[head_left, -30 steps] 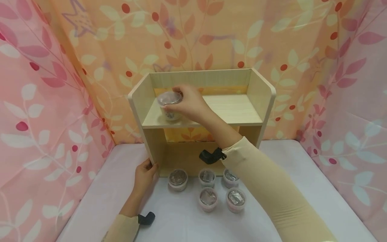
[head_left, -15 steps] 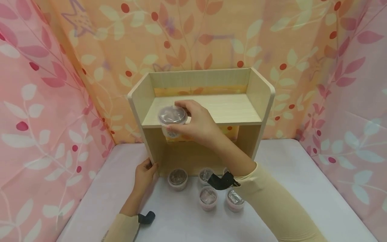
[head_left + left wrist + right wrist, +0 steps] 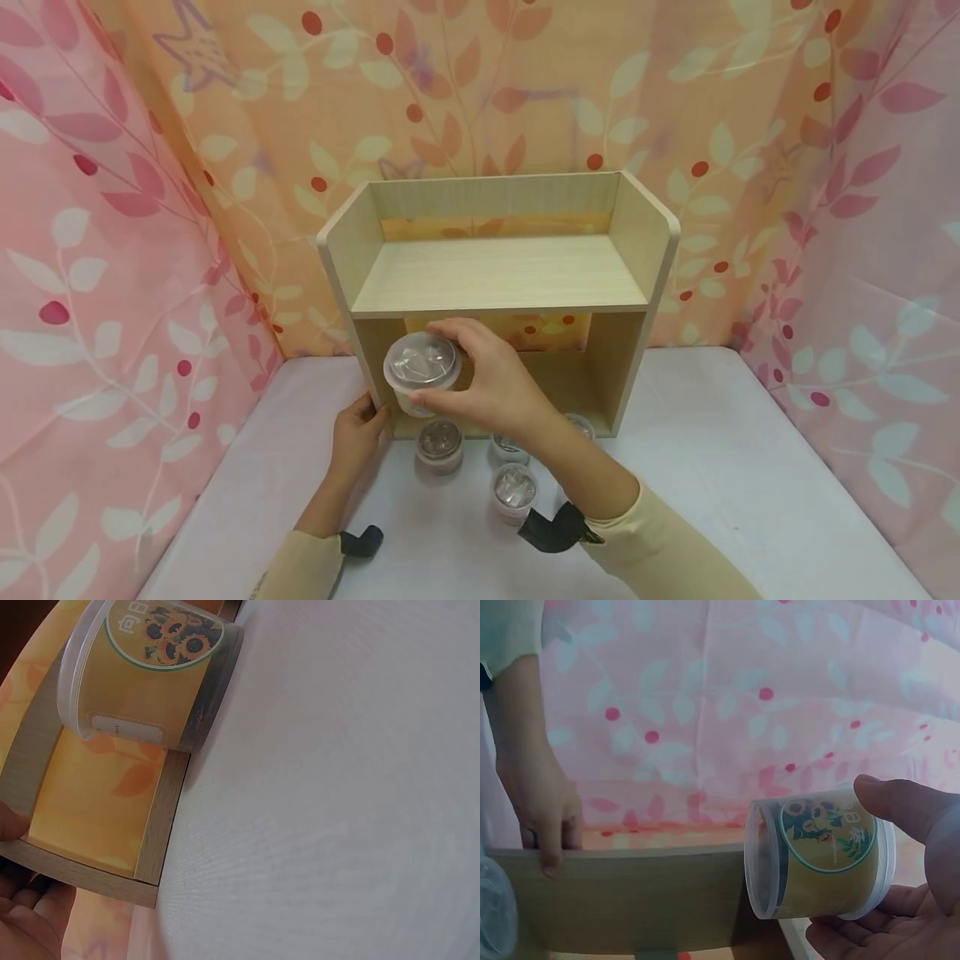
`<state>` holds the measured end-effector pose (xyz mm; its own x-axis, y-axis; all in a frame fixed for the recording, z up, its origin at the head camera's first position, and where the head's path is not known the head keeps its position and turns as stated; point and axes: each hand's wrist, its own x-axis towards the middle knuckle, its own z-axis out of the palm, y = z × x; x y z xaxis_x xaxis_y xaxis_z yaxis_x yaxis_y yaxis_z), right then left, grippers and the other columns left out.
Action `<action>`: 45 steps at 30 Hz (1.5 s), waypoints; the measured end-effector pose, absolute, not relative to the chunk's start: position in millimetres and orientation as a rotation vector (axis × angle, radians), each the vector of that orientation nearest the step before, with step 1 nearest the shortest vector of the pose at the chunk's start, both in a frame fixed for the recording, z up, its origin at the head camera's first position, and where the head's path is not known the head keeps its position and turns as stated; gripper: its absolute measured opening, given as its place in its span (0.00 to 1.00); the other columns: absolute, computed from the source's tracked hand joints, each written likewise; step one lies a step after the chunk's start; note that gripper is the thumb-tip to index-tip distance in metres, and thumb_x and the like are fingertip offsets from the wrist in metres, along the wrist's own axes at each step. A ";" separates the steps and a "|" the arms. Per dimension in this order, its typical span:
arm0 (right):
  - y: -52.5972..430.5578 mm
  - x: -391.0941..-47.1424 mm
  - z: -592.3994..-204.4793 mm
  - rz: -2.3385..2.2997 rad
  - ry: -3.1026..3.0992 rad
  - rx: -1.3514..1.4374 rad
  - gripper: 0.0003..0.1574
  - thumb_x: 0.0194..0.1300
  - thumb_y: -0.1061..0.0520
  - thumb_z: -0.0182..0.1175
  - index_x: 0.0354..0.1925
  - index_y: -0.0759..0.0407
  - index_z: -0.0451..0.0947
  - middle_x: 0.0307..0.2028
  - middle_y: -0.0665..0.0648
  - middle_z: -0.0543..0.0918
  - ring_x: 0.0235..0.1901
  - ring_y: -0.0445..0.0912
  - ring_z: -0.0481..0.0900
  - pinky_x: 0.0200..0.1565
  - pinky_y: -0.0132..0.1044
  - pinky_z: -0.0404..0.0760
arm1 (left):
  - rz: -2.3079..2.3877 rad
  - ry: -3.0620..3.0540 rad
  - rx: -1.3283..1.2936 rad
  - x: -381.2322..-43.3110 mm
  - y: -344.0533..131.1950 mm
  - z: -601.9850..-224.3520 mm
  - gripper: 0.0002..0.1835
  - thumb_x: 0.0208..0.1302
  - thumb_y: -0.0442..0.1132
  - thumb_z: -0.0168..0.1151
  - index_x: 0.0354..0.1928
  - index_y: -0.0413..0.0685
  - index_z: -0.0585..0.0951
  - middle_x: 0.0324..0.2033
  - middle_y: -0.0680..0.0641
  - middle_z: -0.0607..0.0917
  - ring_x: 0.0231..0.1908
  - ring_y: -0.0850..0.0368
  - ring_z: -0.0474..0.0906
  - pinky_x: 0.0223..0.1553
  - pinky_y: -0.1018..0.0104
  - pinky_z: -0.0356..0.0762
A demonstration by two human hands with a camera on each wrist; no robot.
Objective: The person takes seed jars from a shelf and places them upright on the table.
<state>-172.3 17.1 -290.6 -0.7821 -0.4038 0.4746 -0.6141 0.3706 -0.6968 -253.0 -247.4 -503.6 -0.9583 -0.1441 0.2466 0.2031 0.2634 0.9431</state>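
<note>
In the head view my right hand (image 3: 495, 379) grips a clear plastic tub (image 3: 422, 360) with a lid, thumb and fingers around its sides. The tub is upright, in front of the lower compartment of a small wooden shelf (image 3: 502, 273). In the right wrist view, the held tub (image 3: 829, 859) shows a yellow label with sunflowers. My left hand (image 3: 356, 437) pinches the front edge of the shelf's left side panel near its base. A similar sunflower-labelled tub (image 3: 161, 675) stands on the table near that hand in the left wrist view.
More lidded tubs, including one tub (image 3: 439, 446) at the left and another tub (image 3: 515, 490) in the middle, stand before the shelf. My right forearm partly hides some. A white cloth covers the table (image 3: 690, 467); patterned curtains (image 3: 487, 92) enclose it.
My right hand has brought the tub from the upper shelf board down and forward to the height of the lower compartment. The left hand has stayed on the side panel.
</note>
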 end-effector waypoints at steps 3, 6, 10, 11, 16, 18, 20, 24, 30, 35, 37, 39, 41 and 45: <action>13.6 -165.3 -302.5 1.395 -2.414 0.910 0.48 0.50 0.51 0.83 0.67 0.56 0.74 0.63 0.47 0.77 0.61 0.41 0.76 0.65 0.39 0.77 | -1.729 -2.247 -0.055 -256.2 -249.5 -508.2 0.23 0.70 0.31 0.63 0.66 0.32 0.76 0.60 0.33 0.81 0.60 0.41 0.79 0.49 0.80 0.79; 9.8 -158.5 -314.6 1.422 -2.420 0.896 0.48 0.50 0.52 0.83 0.67 0.55 0.74 0.64 0.47 0.77 0.63 0.41 0.75 0.66 0.40 0.76 | -1.723 -2.252 -0.053 -256.8 -249.9 -507.8 0.24 0.71 0.31 0.63 0.66 0.31 0.75 0.61 0.33 0.80 0.62 0.41 0.78 0.49 0.83 0.78; 5.6 -149.5 -332.5 1.455 -2.416 0.896 0.49 0.49 0.51 0.83 0.67 0.54 0.74 0.65 0.47 0.76 0.65 0.41 0.74 0.67 0.40 0.76 | -1.748 -2.234 -0.056 -255.4 -248.7 -505.3 0.24 0.70 0.30 0.63 0.65 0.28 0.74 0.60 0.31 0.80 0.62 0.38 0.77 0.49 0.84 0.76; 4.8 -147.7 -337.4 1.465 -2.413 0.901 0.49 0.49 0.51 0.83 0.67 0.53 0.74 0.65 0.46 0.76 0.65 0.41 0.74 0.66 0.40 0.76 | -1.758 -2.224 -0.060 -254.8 -248.0 -504.4 0.24 0.69 0.29 0.63 0.65 0.27 0.74 0.59 0.30 0.80 0.62 0.37 0.77 0.49 0.84 0.77; 1.7 -141.7 -360.1 1.529 -2.424 0.898 0.48 0.50 0.50 0.82 0.68 0.50 0.73 0.66 0.44 0.74 0.63 0.40 0.74 0.66 0.40 0.76 | -1.773 -2.202 -0.088 -254.5 -246.9 -504.3 0.24 0.67 0.27 0.63 0.64 0.26 0.75 0.57 0.28 0.82 0.60 0.35 0.79 0.49 0.82 0.79; 0.5 -140.7 -367.8 1.536 -2.442 0.883 0.49 0.50 0.50 0.82 0.68 0.49 0.73 0.66 0.44 0.74 0.64 0.40 0.74 0.66 0.41 0.76 | -1.769 -2.211 -0.093 -255.8 -248.0 -506.7 0.24 0.68 0.28 0.62 0.66 0.28 0.75 0.57 0.29 0.82 0.59 0.36 0.80 0.49 0.78 0.81; -0.6 -140.4 -375.4 1.525 -2.460 0.873 0.49 0.50 0.49 0.82 0.68 0.49 0.73 0.67 0.44 0.74 0.64 0.40 0.74 0.66 0.41 0.76 | -1.754 -2.228 -0.095 -257.2 -249.5 -509.1 0.25 0.69 0.29 0.62 0.67 0.30 0.74 0.58 0.30 0.82 0.59 0.36 0.80 0.50 0.74 0.83; -1.3 -138.9 -389.7 1.490 -2.485 0.856 0.49 0.51 0.47 0.81 0.68 0.49 0.73 0.67 0.45 0.74 0.65 0.42 0.74 0.67 0.43 0.76 | -1.745 -2.244 -0.092 -259.4 -250.3 -510.1 0.26 0.69 0.31 0.63 0.67 0.29 0.73 0.60 0.30 0.80 0.61 0.36 0.78 0.53 0.66 0.83; -1.2 -138.9 -406.5 1.463 -2.484 0.825 0.49 0.49 0.47 0.82 0.67 0.50 0.74 0.65 0.46 0.76 0.64 0.44 0.75 0.66 0.45 0.76 | -1.753 -2.224 -0.109 -260.6 -247.3 -506.2 0.25 0.69 0.30 0.63 0.66 0.29 0.74 0.60 0.29 0.80 0.61 0.37 0.78 0.53 0.69 0.82; -2.7 -139.8 -417.8 1.469 -2.509 0.800 0.49 0.47 0.48 0.83 0.66 0.49 0.74 0.65 0.46 0.77 0.64 0.45 0.76 0.67 0.46 0.76 | -1.723 -2.238 -0.105 -258.6 -247.5 -507.3 0.25 0.70 0.31 0.63 0.66 0.30 0.75 0.59 0.30 0.81 0.60 0.38 0.79 0.52 0.74 0.81; -3.5 -139.6 -422.0 1.479 -2.515 0.794 0.48 0.47 0.48 0.83 0.65 0.49 0.74 0.65 0.47 0.76 0.65 0.45 0.75 0.67 0.47 0.75 | -1.724 -2.244 -0.092 -257.5 -247.9 -508.1 0.25 0.70 0.31 0.63 0.66 0.30 0.75 0.59 0.31 0.81 0.60 0.39 0.79 0.52 0.74 0.81; -4.1 -139.3 -426.6 1.480 -2.520 0.792 0.48 0.47 0.49 0.83 0.65 0.50 0.74 0.65 0.48 0.76 0.65 0.46 0.75 0.68 0.47 0.75 | -1.729 -2.250 -0.082 -256.8 -248.2 -508.9 0.24 0.70 0.32 0.63 0.66 0.31 0.75 0.60 0.32 0.81 0.60 0.40 0.79 0.52 0.74 0.81; -4.7 -139.2 -431.4 1.482 -2.524 0.797 0.49 0.47 0.49 0.83 0.65 0.53 0.74 0.65 0.49 0.76 0.66 0.47 0.75 0.69 0.48 0.74 | -1.733 -2.250 -0.076 -256.4 -248.6 -509.8 0.24 0.71 0.32 0.63 0.66 0.32 0.76 0.60 0.32 0.82 0.60 0.41 0.80 0.53 0.72 0.82; -6.6 -139.2 -441.3 1.453 -2.533 0.806 0.50 0.47 0.49 0.82 0.66 0.56 0.74 0.64 0.49 0.76 0.65 0.49 0.75 0.69 0.49 0.73 | -1.728 -2.249 -0.075 -256.3 -248.6 -510.4 0.24 0.70 0.32 0.63 0.66 0.33 0.76 0.59 0.33 0.82 0.59 0.41 0.81 0.51 0.71 0.82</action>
<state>-139.2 -6.6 -441.3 -0.8526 -0.3899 0.3479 -0.4972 0.4003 -0.7697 -256.3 -248.6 -510.4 -0.9526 -0.1418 0.2690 0.2233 0.2741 0.9354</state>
